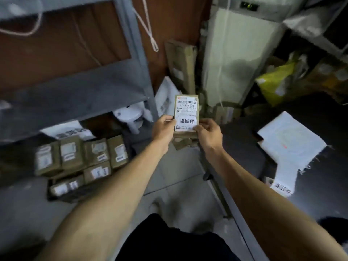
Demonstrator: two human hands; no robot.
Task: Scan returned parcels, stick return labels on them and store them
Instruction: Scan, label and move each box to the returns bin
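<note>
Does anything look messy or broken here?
A bit. The white bag on the dark surface at the right has a ragged, frayed edge, as if torn. The small brown parcels on the floor lie in a loose, tilted heap. The parcel held by the left hand and right hand looks fine.

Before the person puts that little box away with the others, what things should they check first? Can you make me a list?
1. Box held firmly: ok. The left hand and the right hand both grip the small parcel.
2. Return label on: ok. The white return label sits on the parcel's front.
3. Label pressed flat all over: cannot tell; both hands cover its edges.
4. Barcode readable: ok; the shipping label above is uncovered.
5. Already scanned: cannot tell; no scanner shows.
6. Place to store it: ok. The stack of labelled boxes lies on the floor at lower left, by the grey shelf.
</note>
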